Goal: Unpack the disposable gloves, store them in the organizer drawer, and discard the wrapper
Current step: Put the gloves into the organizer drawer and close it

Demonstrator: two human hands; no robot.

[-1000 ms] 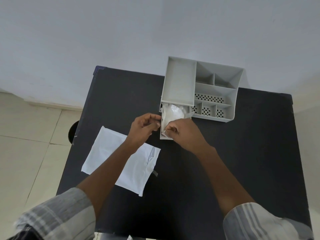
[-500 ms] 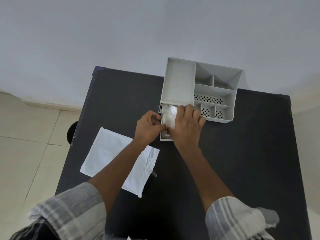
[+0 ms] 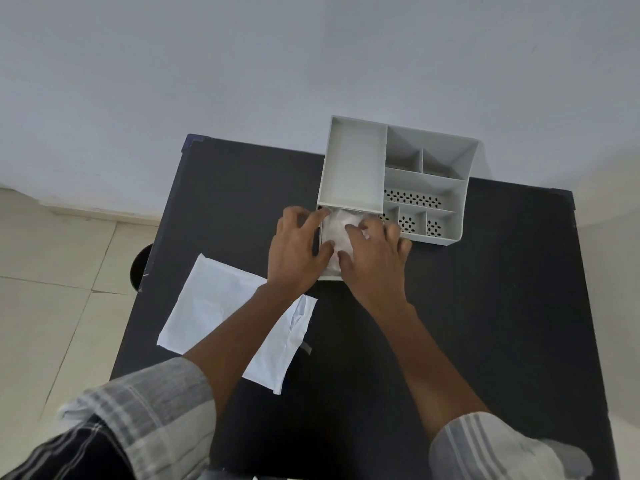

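Both hands, left (image 3: 297, 251) and right (image 3: 375, 259), press flat with spread fingers on the gloves (image 3: 337, 230) inside the open organizer drawer (image 3: 330, 277); wrapper (image 3: 214, 306) lies on the dark surface (image 3: 485, 306) nearby.

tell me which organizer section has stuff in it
The pulled-out drawer at the organizer's front left: gloves fill it; the others look empty.

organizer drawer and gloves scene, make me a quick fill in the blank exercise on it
1. Both hands, left and right, press the gloves into the pulled-out ____ of the organizer.
2. The white wrapper lies flat on the ____ table.
3. The wrapper lies under the person's ____ forearm.
4. The organizer's top compartments hold ____.

Missing words: drawer; black; left; nothing
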